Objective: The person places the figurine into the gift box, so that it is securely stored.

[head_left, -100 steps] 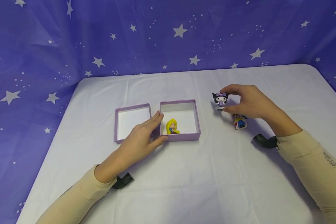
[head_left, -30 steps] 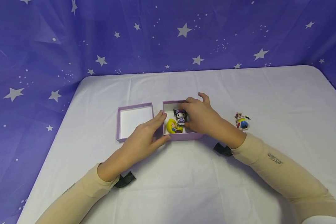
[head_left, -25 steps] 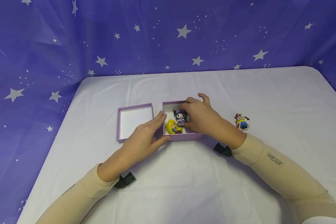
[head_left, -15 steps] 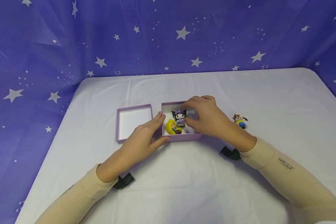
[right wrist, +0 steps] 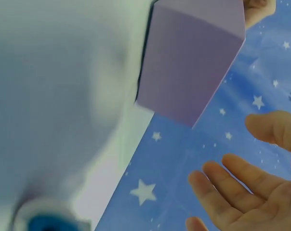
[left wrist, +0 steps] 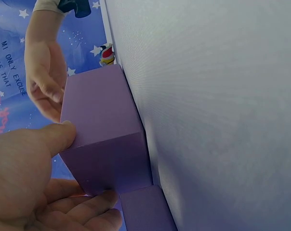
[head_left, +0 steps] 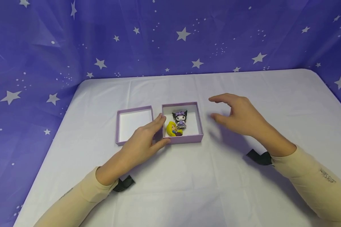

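Left hand grips the lilac box, half-covering the lid; right hand, fingers released, screens the Minion figurine from head view.

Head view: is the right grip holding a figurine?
No: the right grip shows nothing between thumb and fingers, and the black-eared figurine and yellow-haired figurine are inside the purple box.
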The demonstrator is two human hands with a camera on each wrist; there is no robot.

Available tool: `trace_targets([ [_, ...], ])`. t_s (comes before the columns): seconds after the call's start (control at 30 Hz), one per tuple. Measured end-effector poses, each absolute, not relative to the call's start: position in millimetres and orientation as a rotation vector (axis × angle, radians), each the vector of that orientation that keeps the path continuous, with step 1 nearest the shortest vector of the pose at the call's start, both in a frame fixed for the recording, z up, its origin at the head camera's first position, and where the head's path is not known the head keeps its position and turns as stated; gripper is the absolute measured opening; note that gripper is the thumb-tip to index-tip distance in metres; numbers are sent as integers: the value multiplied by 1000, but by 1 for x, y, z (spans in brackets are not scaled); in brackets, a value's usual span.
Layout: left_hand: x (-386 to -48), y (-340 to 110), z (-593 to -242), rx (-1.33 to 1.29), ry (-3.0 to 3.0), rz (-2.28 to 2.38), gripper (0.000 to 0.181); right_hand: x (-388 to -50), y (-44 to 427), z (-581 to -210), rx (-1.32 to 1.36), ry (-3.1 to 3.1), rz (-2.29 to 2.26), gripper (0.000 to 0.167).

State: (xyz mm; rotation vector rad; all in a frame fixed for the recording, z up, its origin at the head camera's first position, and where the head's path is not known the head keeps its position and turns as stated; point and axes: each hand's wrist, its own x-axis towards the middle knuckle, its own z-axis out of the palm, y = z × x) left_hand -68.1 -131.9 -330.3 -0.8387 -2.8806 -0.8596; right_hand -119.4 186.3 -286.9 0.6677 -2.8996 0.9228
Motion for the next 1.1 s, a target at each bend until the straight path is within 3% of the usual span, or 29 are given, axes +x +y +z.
trace_targets([
  [0.5, -72, -132, -329, -844, -2883, -847, 73, -119, 248, -298, 496, -3083, 847, 56],
  [0.73, -70, -131, -330, -842, -2878, -848, 73, -118, 268, -307, 568, -3219, 841, 64],
  [1.1, -68, -132, -332, -847, -2858, -857, 72, -116, 271, -321, 768, -3123, 728, 51],
])
